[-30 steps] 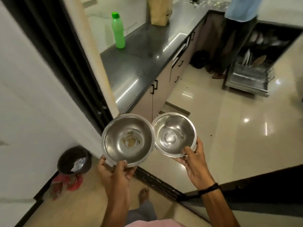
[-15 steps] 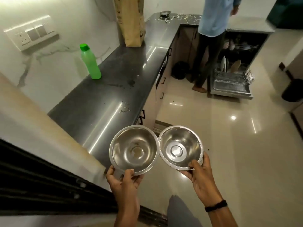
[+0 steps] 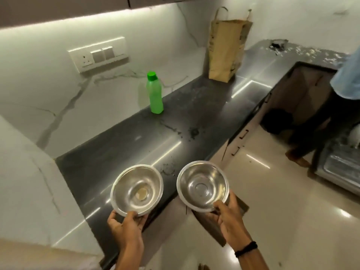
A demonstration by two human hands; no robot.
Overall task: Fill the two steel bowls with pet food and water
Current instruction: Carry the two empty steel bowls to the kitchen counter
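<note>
Left hand (image 3: 126, 228) pinches the near rim of the left steel bowl (image 3: 136, 190) above the dark countertop (image 3: 109, 156). Right hand (image 3: 230, 221) likewise grips the right steel bowl (image 3: 202, 186), at 3 o'clock, past the counter edge. Both bowls sit mouth up, round, with vertical axes. Neither is filled. A green bottle (image 3: 154, 93) stands at 12 o'clock.

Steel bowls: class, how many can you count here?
2. The left bowl is in the left hand over the countertop; the right bowl is in the right hand, beyond its edge. Others could be hidden.
</note>
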